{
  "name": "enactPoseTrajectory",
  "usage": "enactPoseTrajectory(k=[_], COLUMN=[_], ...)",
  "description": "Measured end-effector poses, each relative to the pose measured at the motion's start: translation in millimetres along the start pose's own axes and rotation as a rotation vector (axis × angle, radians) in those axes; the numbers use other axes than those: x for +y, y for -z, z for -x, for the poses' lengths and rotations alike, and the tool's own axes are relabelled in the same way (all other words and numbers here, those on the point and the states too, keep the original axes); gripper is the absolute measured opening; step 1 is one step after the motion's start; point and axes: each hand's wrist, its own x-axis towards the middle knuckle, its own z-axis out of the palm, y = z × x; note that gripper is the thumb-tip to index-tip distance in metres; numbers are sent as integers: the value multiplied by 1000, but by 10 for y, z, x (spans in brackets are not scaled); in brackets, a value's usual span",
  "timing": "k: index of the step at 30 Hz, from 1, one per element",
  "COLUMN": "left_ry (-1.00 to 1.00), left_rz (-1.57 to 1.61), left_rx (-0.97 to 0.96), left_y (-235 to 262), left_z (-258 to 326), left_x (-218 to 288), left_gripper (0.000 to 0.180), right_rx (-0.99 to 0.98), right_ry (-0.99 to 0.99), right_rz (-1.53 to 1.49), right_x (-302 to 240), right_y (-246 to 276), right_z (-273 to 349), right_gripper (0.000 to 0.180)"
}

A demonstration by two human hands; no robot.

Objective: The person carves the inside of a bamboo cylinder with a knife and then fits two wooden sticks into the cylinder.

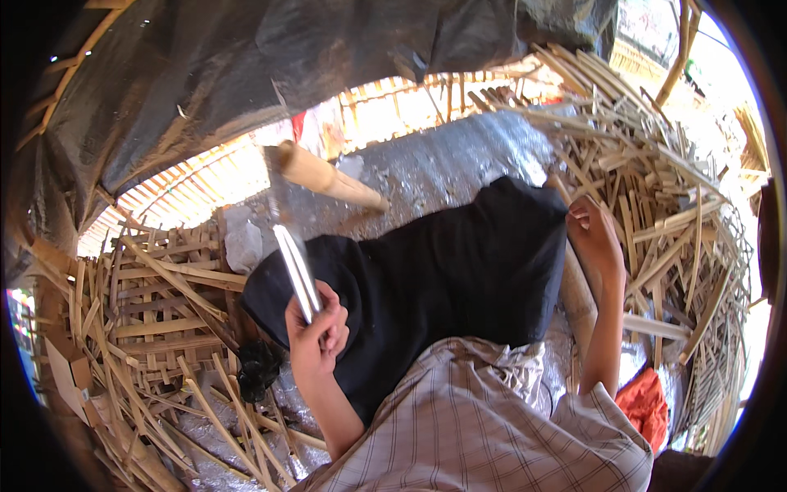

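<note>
My left hand (318, 332) is closed round a long, narrow, shiny metal tool (297, 271). The tool points up and away from me over my black-clothed left knee, and its far part is smeared, so its exact kind is unclear. My right hand (594, 234) is beside my right knee, its fingers curled; whatever they grip, if anything, is hidden. Near that hand a bamboo pole (580, 299) runs alongside my right leg. Beyond the tool, a thick piece of cut bamboo (332, 180) slants over the ground.
Split bamboo strips are heaped at the right (656, 205). At the left are a woven bamboo panel (164, 307) and loose strips (238, 418). An orange cloth (643, 406) lies near my right elbow. A dark tarp (246, 66) hangs overhead. A pale block (243, 239) lies by my left knee.
</note>
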Motion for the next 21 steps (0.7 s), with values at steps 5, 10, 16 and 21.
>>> enactPoseTrajectory(k=[5,10,16,21], left_ry=[-84,-104,-95,2], left_rz=[94,188,147,33], left_rx=[-3,130,255,469], left_y=[52,325,799,902], left_z=[-103,-288,-400,-275], left_x=[71,125,338,570], left_gripper=[12,12,18,15], right_rx=[-213,-343,-230,-267], right_ry=[-332,-613,-523,-549], right_rz=[415,702,797,732], right_x=[1160,1361,1569,1581], right_y=[-421,-871,-989,-839], right_z=[243,798,942,778], right_gripper=[50,84,92,102])
